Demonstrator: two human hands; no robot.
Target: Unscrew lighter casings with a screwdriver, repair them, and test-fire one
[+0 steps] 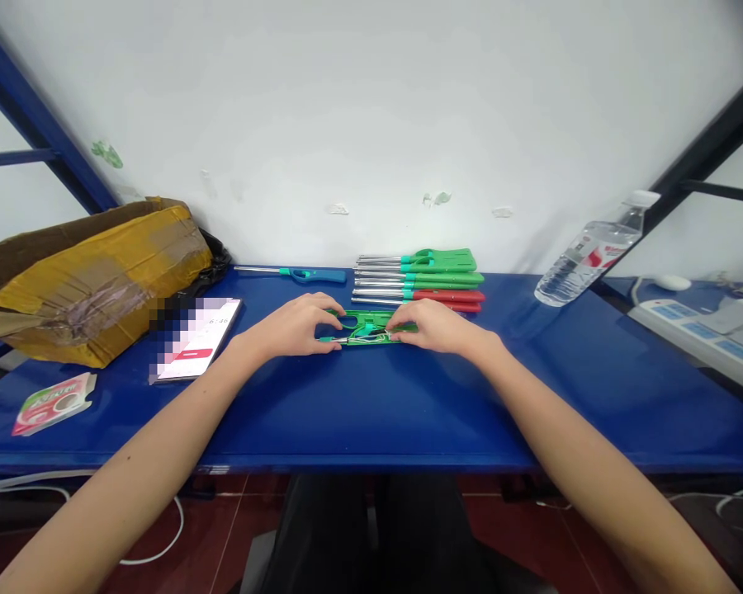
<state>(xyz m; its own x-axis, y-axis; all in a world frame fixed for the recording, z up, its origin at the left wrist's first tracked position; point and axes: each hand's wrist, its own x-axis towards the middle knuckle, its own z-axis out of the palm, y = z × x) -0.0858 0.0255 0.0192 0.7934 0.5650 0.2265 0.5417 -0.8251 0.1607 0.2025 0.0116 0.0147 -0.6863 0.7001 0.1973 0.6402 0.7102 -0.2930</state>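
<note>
A green long-nosed lighter (369,330) lies opened up on the blue table, with its inner parts and a thin wire showing. Around its nozzle end on the left, my left hand (300,324) grips with thumb and fingers. My right hand (430,326) is closed at the other end, its fingertips pinching near the inner parts; exactly what lies between them is too small to make out. Just behind stand out several assembled lighters in a row, green (442,261) and red (449,296). A single blue lighter (315,275) lies to their left.
At the left sit a taped cardboard box (99,280), a phone (201,338) and a red-green packet (54,404). A water bottle (588,257) stands tilted in view at the right, near a white power strip (699,330). The blue table (371,412) meets a white wall.
</note>
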